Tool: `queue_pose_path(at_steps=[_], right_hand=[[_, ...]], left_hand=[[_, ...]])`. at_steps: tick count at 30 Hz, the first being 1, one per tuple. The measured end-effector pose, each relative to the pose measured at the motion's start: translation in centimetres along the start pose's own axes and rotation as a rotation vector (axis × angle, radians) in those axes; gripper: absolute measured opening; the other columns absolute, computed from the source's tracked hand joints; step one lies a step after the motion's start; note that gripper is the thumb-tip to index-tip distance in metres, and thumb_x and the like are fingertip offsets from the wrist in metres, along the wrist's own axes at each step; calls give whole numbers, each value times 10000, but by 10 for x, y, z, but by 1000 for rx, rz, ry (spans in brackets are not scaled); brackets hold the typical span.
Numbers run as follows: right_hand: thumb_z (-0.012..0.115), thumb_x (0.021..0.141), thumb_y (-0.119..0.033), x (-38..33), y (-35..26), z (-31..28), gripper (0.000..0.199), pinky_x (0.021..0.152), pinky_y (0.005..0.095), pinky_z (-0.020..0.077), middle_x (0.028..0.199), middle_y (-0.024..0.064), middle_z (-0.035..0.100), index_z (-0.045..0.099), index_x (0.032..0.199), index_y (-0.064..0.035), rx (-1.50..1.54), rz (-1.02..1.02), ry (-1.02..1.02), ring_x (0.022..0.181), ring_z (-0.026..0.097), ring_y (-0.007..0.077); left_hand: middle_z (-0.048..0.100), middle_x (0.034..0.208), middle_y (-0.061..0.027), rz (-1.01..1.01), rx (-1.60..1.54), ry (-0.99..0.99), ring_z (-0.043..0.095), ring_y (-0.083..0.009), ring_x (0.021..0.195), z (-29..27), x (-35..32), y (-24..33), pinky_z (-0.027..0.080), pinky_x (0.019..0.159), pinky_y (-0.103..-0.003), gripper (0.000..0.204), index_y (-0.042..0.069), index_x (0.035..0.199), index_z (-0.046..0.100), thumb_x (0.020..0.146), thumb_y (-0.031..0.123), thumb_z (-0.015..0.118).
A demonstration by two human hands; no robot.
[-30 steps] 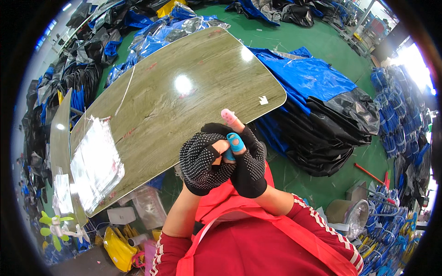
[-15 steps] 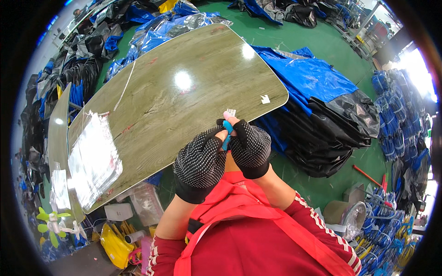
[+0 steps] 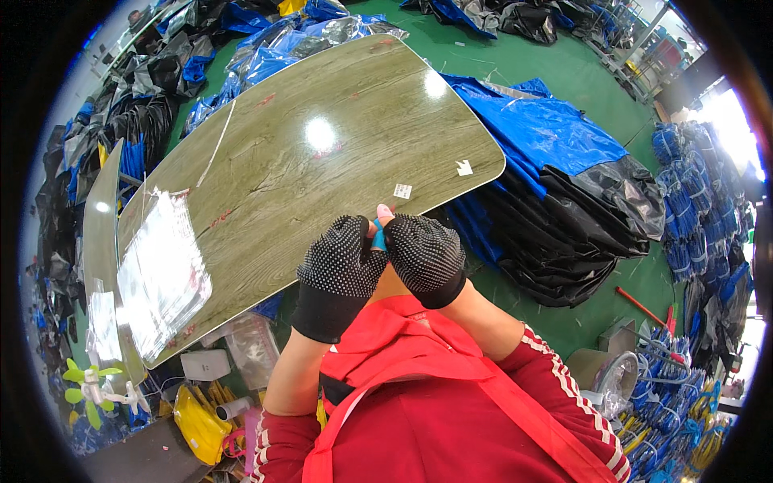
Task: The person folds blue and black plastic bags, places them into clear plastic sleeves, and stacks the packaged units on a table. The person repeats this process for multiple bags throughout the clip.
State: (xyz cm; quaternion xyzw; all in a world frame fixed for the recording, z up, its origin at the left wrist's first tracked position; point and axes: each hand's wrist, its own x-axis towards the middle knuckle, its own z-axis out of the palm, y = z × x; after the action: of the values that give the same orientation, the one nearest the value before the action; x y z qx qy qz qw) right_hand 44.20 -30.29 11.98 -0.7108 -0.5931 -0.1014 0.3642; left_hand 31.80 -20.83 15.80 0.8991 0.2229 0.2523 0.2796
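My left hand (image 3: 342,262) and my right hand (image 3: 424,256) meet above the near edge of the table, both in black gloves with white dots and bare fingertips. Their fingers are closed and pinched together around a small blue piece (image 3: 378,235). I cannot tell whether it is loose or wrapped round a finger. Just beyond the fingertips, a small white printed label (image 3: 403,191) lies on the wood-grain tabletop (image 3: 298,189). A torn white scrap (image 3: 464,167) is near the table's right corner.
A stack of clear plastic bags (image 3: 165,270) lies on the table's left. Folded blue and black sheeting (image 3: 555,185) sits right of the table on the green floor. Bundled blue packs (image 3: 684,201) stand farther right. A small green-bladed fan (image 3: 93,390) and a yellow bag (image 3: 199,423) are at lower left.
Both hands have drawn slightly left and toward me, still together, uncovering more of the white label. Less of the blue piece shows between the fingers.
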Motion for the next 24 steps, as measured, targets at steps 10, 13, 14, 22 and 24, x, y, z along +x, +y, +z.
queue_pose_path(at_steps=[10, 13, 14, 22, 24], right_hand=[[610, 808, -61, 1, 2, 4, 481, 604, 371, 504, 808, 105, 646, 543, 1284, -30, 56, -75, 44, 709, 636, 279], [607, 793, -46, 5, -2, -2, 655, 606, 371, 509, 813, 84, 641, 423, 1417, -118, 124, 123, -143, 683, 634, 295], [606, 794, -43, 7, -4, -3, 682, 605, 372, 509, 810, 79, 639, 401, 1437, -139, 184, 157, -168, 676, 632, 301], [550, 740, 91, 10, -6, -4, 776, 661, 386, 534, 1250, 152, 597, 374, 1453, -160, 159, -6, -90, 836, 653, 342], [538, 739, 100, 7, -7, -3, 757, 669, 386, 533, 1272, 158, 582, 397, 1441, -147, 148, -6, -80, 861, 648, 339]], left_hand=[[589, 802, -120, 150, 171, 66, 598, -327, 699, 16, -1, -9, 474, 591, -411, 211, 64, 888, 583, 774, 205, 692], [581, 778, -116, 230, 132, 76, 599, -321, 688, 17, -5, -9, 467, 583, -425, 209, 71, 898, 590, 772, 206, 688], [592, 779, -116, 166, 120, 12, 605, -316, 688, 16, -6, -8, 473, 590, -415, 190, 67, 904, 601, 787, 194, 680], [667, 828, -132, -41, -179, 260, 652, -291, 716, 1, 2, -10, 504, 659, -320, 108, 49, 965, 671, 870, 92, 643], [658, 839, -127, 32, -89, 255, 642, -299, 712, -3, 3, -9, 505, 648, -346, 140, 56, 965, 662, 824, 54, 657]])
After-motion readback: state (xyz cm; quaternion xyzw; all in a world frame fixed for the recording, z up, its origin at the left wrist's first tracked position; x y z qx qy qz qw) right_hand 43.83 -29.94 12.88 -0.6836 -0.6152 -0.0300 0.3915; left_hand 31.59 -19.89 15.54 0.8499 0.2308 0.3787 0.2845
